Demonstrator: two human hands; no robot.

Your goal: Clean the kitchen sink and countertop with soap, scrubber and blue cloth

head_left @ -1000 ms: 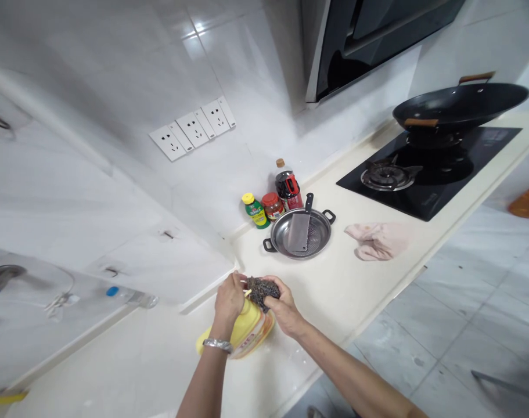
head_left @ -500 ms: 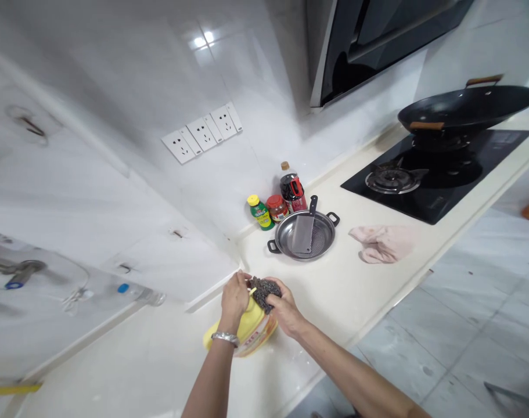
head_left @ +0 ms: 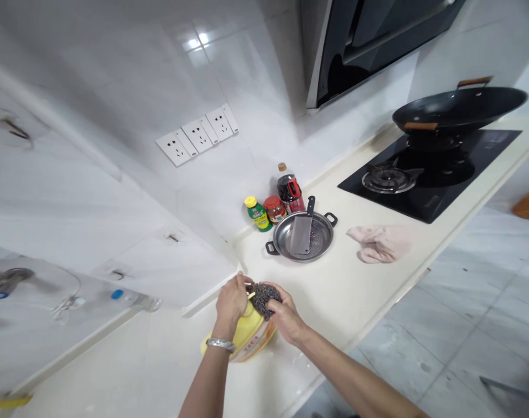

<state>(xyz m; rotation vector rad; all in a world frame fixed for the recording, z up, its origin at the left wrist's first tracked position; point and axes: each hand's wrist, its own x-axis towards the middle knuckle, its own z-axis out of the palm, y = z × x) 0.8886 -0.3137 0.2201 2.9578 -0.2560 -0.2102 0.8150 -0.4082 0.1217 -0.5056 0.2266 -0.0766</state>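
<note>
A yellow bottle (head_left: pixel 245 335) with a red label stands on the pale countertop (head_left: pixel 342 290) near its front edge. My left hand (head_left: pixel 231 303), with a metal bracelet on the wrist, is closed round the bottle's top. My right hand (head_left: pixel 285 316) grips a dark scouring pad (head_left: pixel 263 299) and holds it against the bottle's spout.
Behind stand a steel pan (head_left: pixel 319 239) with a cleaver (head_left: pixel 302 232) in it, three condiment bottles (head_left: pixel 275 206) by the wall, and a pink cloth (head_left: pixel 380 242). A black wok (head_left: pixel 458 109) sits on the gas hob (head_left: pixel 425 174). A sink tap (head_left: pixel 5 281) is far left.
Hands, bottle and pad keep the same hold. Only the camera view has shifted slightly.
</note>
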